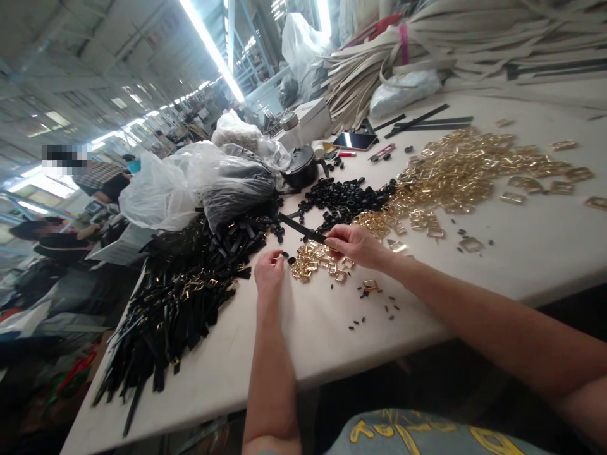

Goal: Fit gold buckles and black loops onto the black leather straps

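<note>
My right hand (pixel 353 245) is closed on one end of a black strap (pixel 303 229), which points away to the upper left over the table. My left hand (pixel 269 272) is closed too, its fingertips pinched at a small black loop (pixel 285 254). Between and below the hands lies a small heap of gold buckles (pixel 315 260). Just beyond them is a pile of small black loops (pixel 351 196), and a large spread of gold buckles (pixel 455 170) reaches to the right. A single gold buckle (pixel 370 285) and several tiny black bits (pixel 363 321) lie nearer me.
Black straps with buckles (pixel 175 309) are heaped along the table's left side. Behind them stand plastic bags (pixel 190 183), a black lidded pot (pixel 301 167) and a phone (pixel 355 140). Bundled beige strips (pixel 360 82) lie at the back. A co-worker (pixel 102 180) is at the far left.
</note>
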Tool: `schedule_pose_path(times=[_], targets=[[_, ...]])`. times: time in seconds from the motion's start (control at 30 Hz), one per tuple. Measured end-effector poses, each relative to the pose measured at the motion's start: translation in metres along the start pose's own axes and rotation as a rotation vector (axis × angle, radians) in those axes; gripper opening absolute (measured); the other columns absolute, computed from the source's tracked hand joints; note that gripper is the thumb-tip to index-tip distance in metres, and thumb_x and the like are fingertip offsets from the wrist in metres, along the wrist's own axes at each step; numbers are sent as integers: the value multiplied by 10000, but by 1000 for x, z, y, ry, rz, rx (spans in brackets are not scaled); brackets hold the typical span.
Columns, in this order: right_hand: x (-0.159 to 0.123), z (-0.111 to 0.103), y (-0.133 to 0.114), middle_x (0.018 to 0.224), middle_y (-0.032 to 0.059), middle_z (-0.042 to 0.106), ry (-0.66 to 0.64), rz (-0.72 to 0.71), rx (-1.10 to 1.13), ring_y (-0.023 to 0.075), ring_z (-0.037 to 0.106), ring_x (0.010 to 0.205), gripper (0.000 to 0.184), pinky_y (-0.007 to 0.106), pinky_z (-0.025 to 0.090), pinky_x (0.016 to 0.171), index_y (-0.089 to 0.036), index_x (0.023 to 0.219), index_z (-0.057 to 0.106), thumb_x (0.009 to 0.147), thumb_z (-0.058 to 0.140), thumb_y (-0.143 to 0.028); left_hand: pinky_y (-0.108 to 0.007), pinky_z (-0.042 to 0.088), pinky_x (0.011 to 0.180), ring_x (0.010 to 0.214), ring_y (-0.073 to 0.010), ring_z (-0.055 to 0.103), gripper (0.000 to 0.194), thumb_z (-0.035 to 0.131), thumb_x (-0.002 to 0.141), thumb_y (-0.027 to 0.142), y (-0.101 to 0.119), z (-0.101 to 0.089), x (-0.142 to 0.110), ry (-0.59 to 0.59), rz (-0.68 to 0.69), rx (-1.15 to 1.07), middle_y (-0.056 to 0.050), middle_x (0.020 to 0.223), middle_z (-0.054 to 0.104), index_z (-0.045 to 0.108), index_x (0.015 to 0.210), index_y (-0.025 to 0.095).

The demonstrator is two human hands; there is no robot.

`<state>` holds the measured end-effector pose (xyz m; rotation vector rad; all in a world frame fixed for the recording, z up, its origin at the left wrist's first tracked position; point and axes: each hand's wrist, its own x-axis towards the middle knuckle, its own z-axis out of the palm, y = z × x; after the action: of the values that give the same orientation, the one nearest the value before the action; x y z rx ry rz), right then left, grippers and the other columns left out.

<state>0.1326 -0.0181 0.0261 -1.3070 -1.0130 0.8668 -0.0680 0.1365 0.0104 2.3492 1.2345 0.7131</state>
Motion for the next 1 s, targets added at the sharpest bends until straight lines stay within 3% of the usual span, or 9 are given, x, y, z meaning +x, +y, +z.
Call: schedule_pose_path(times=[0.13,0.27,0.43,0.57,0.63,0.77,0.83,1.0], targets=[[0,2,1,630,14,653,-16,-51,-57,104,602,515,248,238,515,499,-162,810,617,838,634,-408,-383,440,977,1053,-243,594,290,585,806,154,-4,5,3,-49,162,113,-101,1120,688,728,1054,200],[0,2,3,641,21,666,-20,-81,-125,111,603,517,235,244,497,503,-160,836,627,862,597,-392,-417,440,988,1104,-269,574,327,598,803,153,-7,2,4,31,133,176,-101,1162,672,710,1105,209],[1,3,4,630,11,658,-19,-86,-175,111,594,522,213,242,478,510,-168,819,628,864,596,-374,-385,445,964,1011,-237,608,281,575,802,135,-3,4,3,-87,148,164,-88,1054,705,732,1022,212],[0,3,4,628,11,655,-32,-84,-174,112,591,516,210,240,469,507,-169,815,623,869,587,-369,-382,467,900,829,-206,629,158,619,776,176,0,6,3,-54,7,59,-77,903,698,740,876,195],[0,3,4,635,14,659,-34,-76,-168,111,592,517,212,237,467,505,-167,817,623,869,585,-369,-352,496,821,740,-169,618,138,642,772,215,3,5,2,-34,-76,-118,-56,848,687,729,874,186],[0,4,3,629,5,655,-31,-51,-164,104,590,519,205,224,469,509,-168,808,620,855,600,-366,-225,511,643,601,-79,588,311,726,729,282,18,2,-2,-86,-341,-918,-13,785,668,693,1019,173],[0,6,4,623,2,649,-28,-42,-149,104,589,518,202,223,470,507,-168,799,616,851,597,-363,-168,507,622,604,-54,601,329,763,701,242,28,1,-6,-145,-455,-1207,-12,776,671,687,1012,166],[0,9,3,625,6,644,-31,-32,-123,111,593,523,207,225,471,505,-167,786,608,843,586,-364,-114,523,652,647,-37,632,177,723,750,129,43,1,-13,-215,-587,-1471,-33,829,693,669,915,163]])
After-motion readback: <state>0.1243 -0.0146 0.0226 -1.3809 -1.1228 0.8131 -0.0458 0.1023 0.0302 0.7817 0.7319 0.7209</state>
